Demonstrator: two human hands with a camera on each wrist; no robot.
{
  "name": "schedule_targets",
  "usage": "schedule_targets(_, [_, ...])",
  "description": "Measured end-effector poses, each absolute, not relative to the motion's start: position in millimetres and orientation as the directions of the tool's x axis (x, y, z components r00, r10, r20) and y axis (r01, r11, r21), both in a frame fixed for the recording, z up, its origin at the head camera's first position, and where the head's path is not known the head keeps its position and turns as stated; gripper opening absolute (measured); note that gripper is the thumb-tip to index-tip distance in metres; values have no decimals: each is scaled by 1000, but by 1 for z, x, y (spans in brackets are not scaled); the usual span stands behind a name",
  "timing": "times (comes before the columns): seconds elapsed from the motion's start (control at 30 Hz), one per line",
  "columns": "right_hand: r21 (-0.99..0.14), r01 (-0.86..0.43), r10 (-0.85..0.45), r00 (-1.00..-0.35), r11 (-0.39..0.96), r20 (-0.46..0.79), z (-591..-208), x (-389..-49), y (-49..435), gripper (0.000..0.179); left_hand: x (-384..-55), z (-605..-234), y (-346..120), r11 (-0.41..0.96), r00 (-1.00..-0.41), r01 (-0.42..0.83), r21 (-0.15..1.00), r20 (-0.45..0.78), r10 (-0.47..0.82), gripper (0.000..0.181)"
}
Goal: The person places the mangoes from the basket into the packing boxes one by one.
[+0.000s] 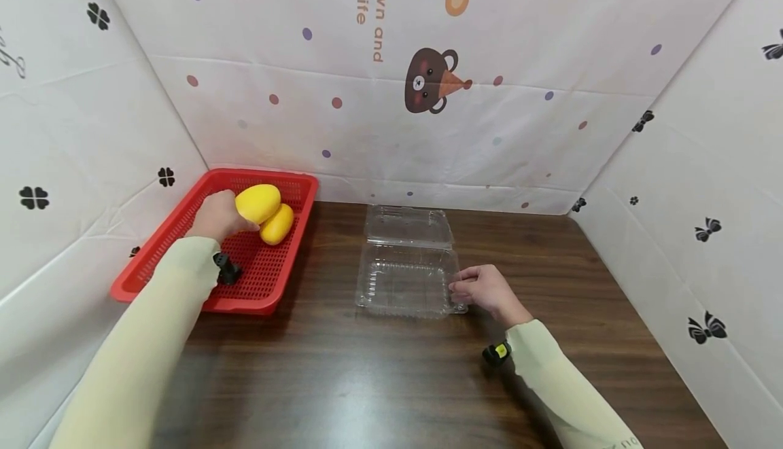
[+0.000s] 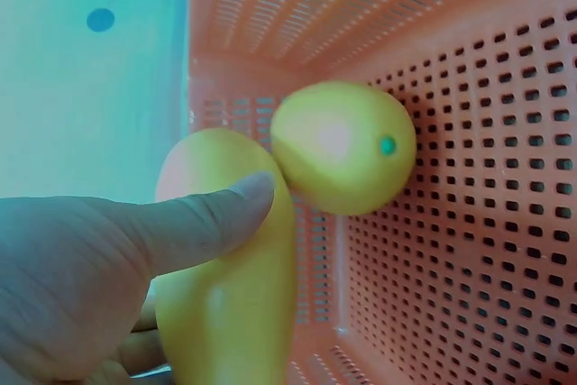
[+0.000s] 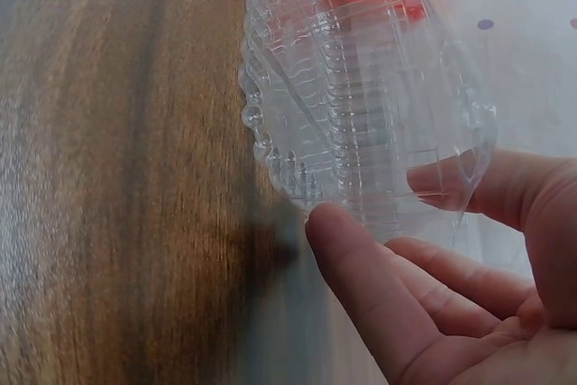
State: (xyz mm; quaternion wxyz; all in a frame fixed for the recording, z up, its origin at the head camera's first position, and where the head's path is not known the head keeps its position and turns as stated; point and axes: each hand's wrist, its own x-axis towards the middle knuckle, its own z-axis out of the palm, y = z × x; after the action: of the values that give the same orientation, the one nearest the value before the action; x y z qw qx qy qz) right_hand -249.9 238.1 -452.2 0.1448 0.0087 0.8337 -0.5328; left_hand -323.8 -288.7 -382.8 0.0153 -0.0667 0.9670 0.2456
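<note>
My left hand (image 1: 218,217) reaches into the red basket (image 1: 263,308) and grips a yellow mango (image 1: 258,203). In the left wrist view the thumb lies across that mango (image 2: 225,313), its other fingers mostly hidden behind it. A second mango (image 1: 277,225), with a green dot at one end, lies against it in the basket. My right hand (image 1: 486,291) pinches the right edge of a clear plastic clamshell box (image 1: 404,286), thumb on the inner side and fingers outside. The box stands with its lid (image 1: 408,226) folded back toward the wall, and no contents show in it.
The dark wooden table (image 1: 342,381) carries basket and box, the basket at the left. White printed sheets (image 1: 269,130) rise behind the table and along both sides, close to the basket's back corner. A wrist camera (image 1: 228,269) hangs over the basket floor.
</note>
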Motion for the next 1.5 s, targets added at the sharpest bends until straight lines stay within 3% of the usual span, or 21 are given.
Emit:
schedule_targets(0.6, [-854, 209, -55, -962, 476, -267, -451, -245, 232, 29, -316, -351, -246, 885, -981, 86, 457, 193, -4, 73])
schedule_targets(1.1, [-818, 183, -39, -969, 546, -243, -451, -247, 233, 23, -310, -344, -188, 866, -973, 217, 451, 175, 153, 84])
schedule_targets(1.5, [-800, 169, -32, -973, 576, -229, -449, -249, 232, 23, -307, -354, -153, 829, -930, 367, 422, 187, 316, 85])
